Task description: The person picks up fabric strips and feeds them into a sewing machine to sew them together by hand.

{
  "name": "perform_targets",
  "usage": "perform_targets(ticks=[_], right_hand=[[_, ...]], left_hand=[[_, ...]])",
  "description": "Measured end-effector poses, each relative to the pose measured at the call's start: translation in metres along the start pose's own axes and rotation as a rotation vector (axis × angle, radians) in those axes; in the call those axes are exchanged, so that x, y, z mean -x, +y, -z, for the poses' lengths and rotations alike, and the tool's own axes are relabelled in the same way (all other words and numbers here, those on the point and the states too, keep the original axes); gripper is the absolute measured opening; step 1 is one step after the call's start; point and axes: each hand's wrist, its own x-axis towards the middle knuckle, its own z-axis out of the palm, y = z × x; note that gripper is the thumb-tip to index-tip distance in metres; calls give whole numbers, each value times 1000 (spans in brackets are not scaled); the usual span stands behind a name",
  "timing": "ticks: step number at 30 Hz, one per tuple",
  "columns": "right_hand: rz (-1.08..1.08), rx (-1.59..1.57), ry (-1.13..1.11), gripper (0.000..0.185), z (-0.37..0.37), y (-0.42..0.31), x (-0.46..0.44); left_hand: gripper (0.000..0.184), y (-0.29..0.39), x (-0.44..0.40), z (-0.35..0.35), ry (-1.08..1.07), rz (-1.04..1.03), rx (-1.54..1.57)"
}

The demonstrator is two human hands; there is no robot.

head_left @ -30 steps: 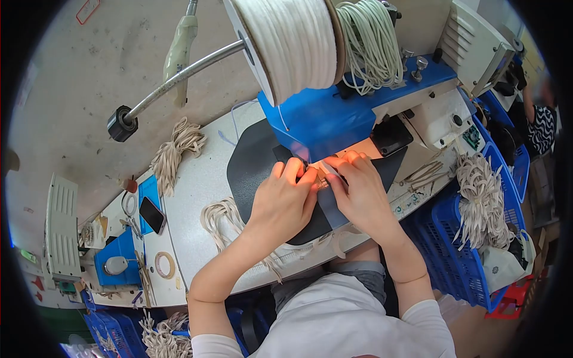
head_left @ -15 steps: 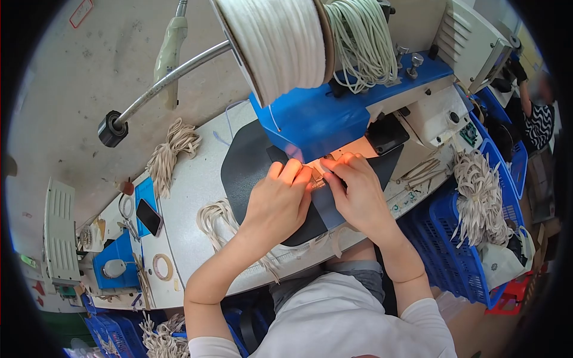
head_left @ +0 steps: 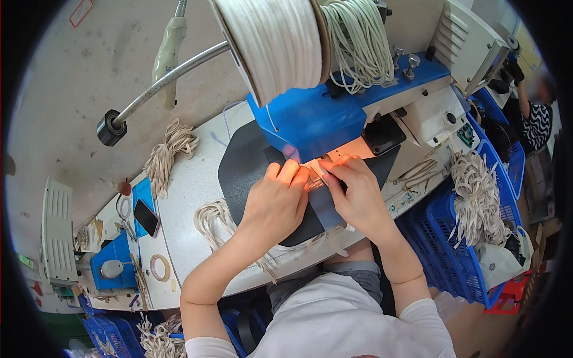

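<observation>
My left hand (head_left: 277, 200) and my right hand (head_left: 361, 194) meet under the blue sewing machine head (head_left: 316, 122), both with fingers pinched. Between their fingertips is a short stretch of pale cord (head_left: 316, 169), lit orange by the machine's lamp and mostly hidden by the fingers. Both hands rest over a dark grey mat (head_left: 245, 167) on the white table (head_left: 185, 221). A loose bundle of off-white cords (head_left: 212, 221) lies by my left forearm, with strands along the table's front edge.
Above the machine hangs a large spool of white cord (head_left: 268, 45) beside a pale green coil (head_left: 358, 45). To the left lie a tied cord bundle (head_left: 169, 152), a phone (head_left: 146, 218) and a tape roll (head_left: 160, 267). Blue crates (head_left: 441, 238) with cords stand right; a person (head_left: 534, 119) is beyond.
My fingertips have shifted slightly at the pale cord, and more of it shows between them. The whole view has moved a little; both hands stay at the same place under the machine.
</observation>
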Motion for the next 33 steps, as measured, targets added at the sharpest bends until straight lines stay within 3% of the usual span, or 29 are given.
perform_targets(ticks=[33], right_hand=[[50,56,-21,15,1,-2,3]], left_hand=[[22,-1,1,-1,39,1,67]])
